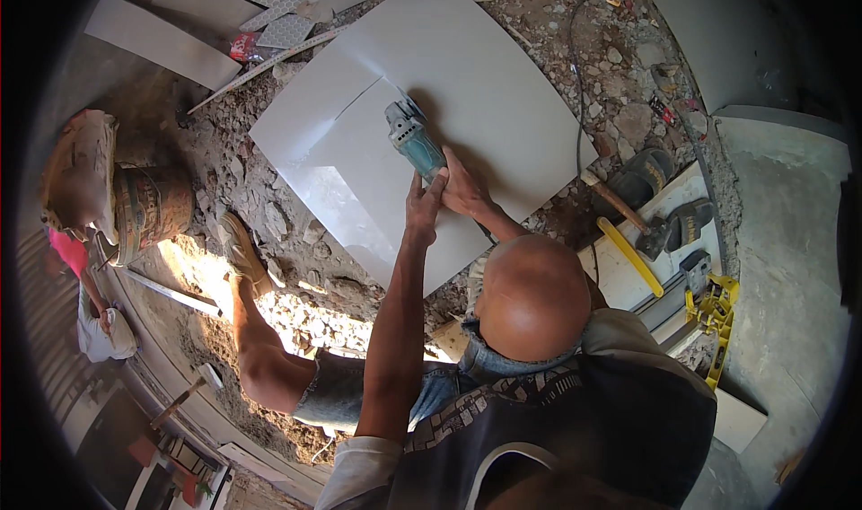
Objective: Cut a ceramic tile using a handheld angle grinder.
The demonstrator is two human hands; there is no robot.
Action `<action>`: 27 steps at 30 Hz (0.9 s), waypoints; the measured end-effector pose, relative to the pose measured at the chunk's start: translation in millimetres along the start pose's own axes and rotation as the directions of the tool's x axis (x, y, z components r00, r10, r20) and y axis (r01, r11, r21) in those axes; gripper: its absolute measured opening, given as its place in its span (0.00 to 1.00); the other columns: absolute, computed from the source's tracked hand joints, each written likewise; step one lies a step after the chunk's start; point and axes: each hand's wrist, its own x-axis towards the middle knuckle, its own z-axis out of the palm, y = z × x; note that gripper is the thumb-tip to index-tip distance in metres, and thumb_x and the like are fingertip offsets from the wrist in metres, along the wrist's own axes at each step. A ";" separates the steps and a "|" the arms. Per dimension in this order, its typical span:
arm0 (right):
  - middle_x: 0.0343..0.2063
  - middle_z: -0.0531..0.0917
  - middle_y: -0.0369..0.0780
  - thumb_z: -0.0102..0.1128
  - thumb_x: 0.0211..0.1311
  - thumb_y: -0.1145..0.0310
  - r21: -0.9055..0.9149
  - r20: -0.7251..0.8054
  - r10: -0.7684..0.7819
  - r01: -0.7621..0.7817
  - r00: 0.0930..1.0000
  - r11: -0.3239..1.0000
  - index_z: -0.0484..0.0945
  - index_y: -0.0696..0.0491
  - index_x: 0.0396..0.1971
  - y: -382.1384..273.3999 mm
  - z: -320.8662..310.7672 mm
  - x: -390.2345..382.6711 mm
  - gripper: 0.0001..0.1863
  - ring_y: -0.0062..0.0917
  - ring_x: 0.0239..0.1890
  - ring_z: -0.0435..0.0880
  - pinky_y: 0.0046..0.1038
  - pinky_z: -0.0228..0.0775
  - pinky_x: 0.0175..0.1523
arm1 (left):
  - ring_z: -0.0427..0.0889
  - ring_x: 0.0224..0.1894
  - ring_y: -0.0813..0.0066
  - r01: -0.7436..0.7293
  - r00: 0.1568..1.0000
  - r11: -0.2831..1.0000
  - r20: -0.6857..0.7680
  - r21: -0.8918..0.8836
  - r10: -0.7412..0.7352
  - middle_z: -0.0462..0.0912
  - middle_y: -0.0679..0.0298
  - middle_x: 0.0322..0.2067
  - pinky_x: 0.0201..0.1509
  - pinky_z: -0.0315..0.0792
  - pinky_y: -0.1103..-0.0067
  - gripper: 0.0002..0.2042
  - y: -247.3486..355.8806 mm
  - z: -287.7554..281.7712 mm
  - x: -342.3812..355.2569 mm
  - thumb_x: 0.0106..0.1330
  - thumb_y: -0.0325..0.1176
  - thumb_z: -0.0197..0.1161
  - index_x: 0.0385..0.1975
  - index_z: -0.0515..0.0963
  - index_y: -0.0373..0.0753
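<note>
A teal angle grinder lies along the middle of a large pale tile, its grey head pointing away from me. My left hand is closed around the rear of the grinder's body. Beside it, my right hand grips the same rear end from the right. Thin dark cut lines run across the tile just ahead of the grinder, with pale dust around them. The disc is mostly hidden by the tool's head. My bare right knee covers part of my right forearm.
Broken rubble surrounds the tile. A bucket stands at left, near another person's pink sleeve. To the right lie a hammer, a yellow bar and yellow tools. A black cord crosses the rubble.
</note>
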 end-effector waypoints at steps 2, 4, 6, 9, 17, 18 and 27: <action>0.44 0.80 0.52 0.58 0.54 0.61 -0.008 -0.055 -0.044 0.044 0.997 0.999 0.54 0.55 0.66 0.5 -0.4 -1.1 0.40 0.49 0.45 0.80 0.46 0.70 0.52 | 0.74 0.54 0.65 0.015 1.000 0.999 0.003 -0.045 -0.015 0.73 0.52 0.54 0.59 0.67 0.72 0.38 -0.7 1.2 0.3 0.64 0.43 0.63 0.69 0.51 0.35; 0.44 0.80 0.52 0.57 0.54 0.61 0.006 -0.054 -0.038 0.038 0.998 0.999 0.54 0.55 0.66 -0.3 -0.2 -2.7 0.39 0.48 0.45 0.80 0.46 0.70 0.52 | 0.74 0.54 0.65 0.036 0.999 0.999 -0.023 -0.025 -0.037 0.73 0.53 0.54 0.59 0.67 0.73 0.38 -0.9 1.8 0.1 0.64 0.43 0.63 0.68 0.51 0.35; 0.44 0.80 0.52 0.57 0.55 0.61 0.016 -0.050 -0.037 0.038 0.998 0.999 0.54 0.55 0.66 1.9 0.9 -3.4 0.39 0.48 0.45 0.80 0.46 0.71 0.52 | 0.74 0.54 0.66 0.054 0.997 0.999 -0.052 -0.011 -0.054 0.73 0.53 0.54 0.58 0.67 0.73 0.37 -2.1 2.4 0.1 0.64 0.43 0.63 0.68 0.52 0.35; 0.44 0.80 0.52 0.57 0.55 0.61 0.009 -0.083 -0.069 0.070 0.994 0.998 0.55 0.55 0.66 5.1 5.5 -2.5 0.39 0.49 0.45 0.80 0.46 0.71 0.51 | 0.74 0.54 0.66 0.007 1.000 0.999 -0.014 -0.048 -0.008 0.73 0.53 0.54 0.58 0.68 0.73 0.37 -4.6 0.8 0.9 0.64 0.43 0.63 0.68 0.53 0.36; 0.47 0.79 0.52 0.58 0.53 0.61 0.015 -0.029 -0.034 0.034 0.999 0.999 0.54 0.54 0.67 3.3 1.5 -2.5 0.41 0.49 0.47 0.79 0.45 0.70 0.53 | 0.74 0.55 0.66 0.005 1.000 1.000 -0.029 -0.023 -0.006 0.73 0.53 0.54 0.58 0.67 0.73 0.35 -2.7 3.0 -2.0 0.64 0.43 0.63 0.67 0.56 0.38; 0.47 0.79 0.52 0.58 0.53 0.61 0.014 -0.028 -0.035 0.035 0.999 0.999 0.54 0.54 0.67 2.9 1.9 -3.0 0.41 0.49 0.47 0.79 0.45 0.70 0.53 | 0.74 0.55 0.66 0.004 1.000 1.000 -0.030 -0.025 -0.005 0.73 0.53 0.54 0.58 0.67 0.73 0.35 -4.1 2.0 -1.3 0.64 0.43 0.63 0.67 0.56 0.38; 0.52 0.76 0.53 0.59 0.53 0.61 0.051 -0.001 0.005 -0.005 1.000 0.999 0.52 0.53 0.67 -1.3 -3.1 -8.5 0.42 0.49 0.53 0.76 0.45 0.67 0.57 | 0.72 0.57 0.64 0.020 0.999 1.000 -0.034 -0.014 -0.021 0.72 0.53 0.55 0.61 0.65 0.71 0.38 -8.7 1.5 -1.0 0.63 0.45 0.64 0.68 0.53 0.37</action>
